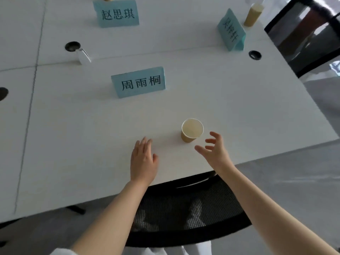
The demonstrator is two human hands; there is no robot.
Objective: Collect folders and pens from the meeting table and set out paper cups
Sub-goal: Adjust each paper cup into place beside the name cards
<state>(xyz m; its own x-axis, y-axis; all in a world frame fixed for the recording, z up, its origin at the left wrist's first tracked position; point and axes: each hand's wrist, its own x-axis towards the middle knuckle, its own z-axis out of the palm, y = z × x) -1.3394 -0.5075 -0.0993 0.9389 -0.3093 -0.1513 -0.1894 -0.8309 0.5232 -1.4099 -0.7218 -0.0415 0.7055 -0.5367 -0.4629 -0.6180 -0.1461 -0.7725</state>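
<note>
We see a white meeting table point(73, 135) made of joined panels, with round black cable holes point(255, 55) set along its middle seam. A paper cup point(191, 130) stands upright near the near edge, and just beyond it, toward the middle, stands a light-blue name card point(138, 82). Farther off we find a second name card point(116, 13) at the far middle, a third name card point(231, 31) at the far right with another paper cup point(253, 14) just behind it, and a small white object point(83, 55) beside the left cable hole.
</note>
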